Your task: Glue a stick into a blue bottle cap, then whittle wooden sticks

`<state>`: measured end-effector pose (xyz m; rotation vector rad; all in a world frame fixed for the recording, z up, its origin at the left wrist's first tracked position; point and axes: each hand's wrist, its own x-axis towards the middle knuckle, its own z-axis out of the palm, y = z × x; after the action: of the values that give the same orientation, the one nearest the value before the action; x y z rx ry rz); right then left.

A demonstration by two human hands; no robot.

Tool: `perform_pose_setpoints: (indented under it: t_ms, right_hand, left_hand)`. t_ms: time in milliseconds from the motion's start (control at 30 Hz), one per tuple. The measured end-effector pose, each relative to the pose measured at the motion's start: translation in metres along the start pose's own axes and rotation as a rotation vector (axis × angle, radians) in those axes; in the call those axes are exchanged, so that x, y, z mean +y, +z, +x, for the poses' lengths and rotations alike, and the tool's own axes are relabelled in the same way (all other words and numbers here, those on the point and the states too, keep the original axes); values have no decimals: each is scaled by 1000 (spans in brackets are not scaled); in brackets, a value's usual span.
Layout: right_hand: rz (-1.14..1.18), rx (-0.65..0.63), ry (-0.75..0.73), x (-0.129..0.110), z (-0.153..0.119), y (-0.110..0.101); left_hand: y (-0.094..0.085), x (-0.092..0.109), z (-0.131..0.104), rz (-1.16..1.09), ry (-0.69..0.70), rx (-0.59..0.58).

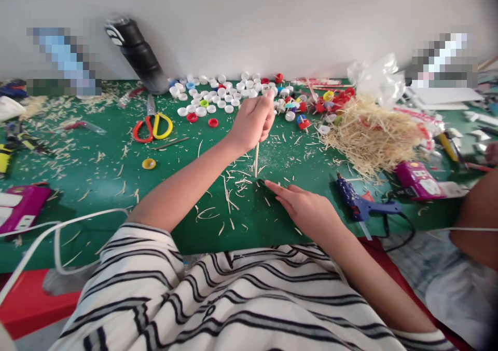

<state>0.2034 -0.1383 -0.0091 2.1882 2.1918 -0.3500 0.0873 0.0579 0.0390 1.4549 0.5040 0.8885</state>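
Observation:
My left hand is closed round a thin wooden stick, which slants down toward me over the green table. Near the stick's lower end, my right hand grips a small dark tool that looks like a knife, with the index finger stretched along it. Most of this tool is hidden by the fingers. Pale wood shavings lie scattered beneath both hands. Behind the left hand are many bottle caps, mostly white, with some red, green and blue.
Scissors, a yellow cap and a black bottle stand or lie to the left. On the right are a heap of shavings, a blue glue gun with its cable and a purple box. Another person's arm is at far right.

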Motion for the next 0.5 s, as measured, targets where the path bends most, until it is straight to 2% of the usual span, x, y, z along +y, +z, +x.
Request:
perform_pose_setpoints:
  t_ms: [200, 333, 433, 500]
  right_hand:
    - [-115, 132, 3, 10, 0, -2]
    - [-87, 271, -63, 12, -7, -7]
    - [-15, 316, -248, -1, -18, -11]
    - [59, 284, -486, -14, -24, -10]
  left_hand:
    - [1, -1, -1, -45, 12, -21]
    - [3, 0, -2, -42, 28, -15]
    - [4, 1, -3, -46, 35, -14]
    - [6, 0, -3, -62, 59, -21]
